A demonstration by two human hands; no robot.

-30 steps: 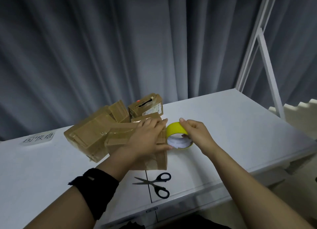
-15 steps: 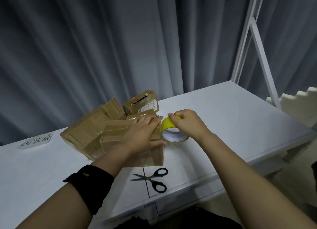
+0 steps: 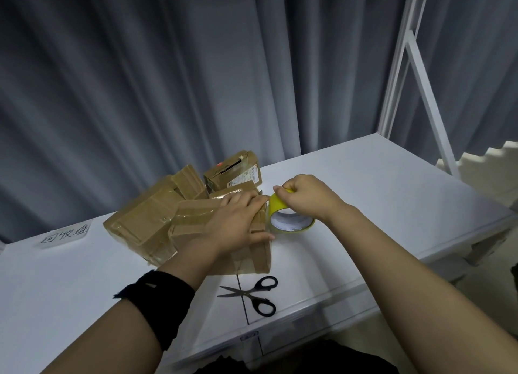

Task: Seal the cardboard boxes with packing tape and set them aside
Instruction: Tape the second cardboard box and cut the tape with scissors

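I am pressing the left hand flat on top of the nearest box, its fingers lying straight across the flaps. I judge this is pinning the flaps down and stopping the light box from sliding while the tape goes on.

The right hand is pinching the tape roll, with thumb and fingers curling over the top of its yellow band. The roll is tilting, its lower rim seeming to rest on the worktop just beside the right edge of the box. I think holding it that close is letting the loose end reach the box top without a long strip sagging and sticking to itself. I cannot tell whether a strip is already peeling away, because the hand is hiding that spot.

The box is sitting toward the front of the worktop, touching a big flat box on its left, and a small box is standing behind it. The scissors are lying just in front of the box, ready for the cut. A paper label is lying well apart at the far left.

By my reading, the sealing of this box is only starting.
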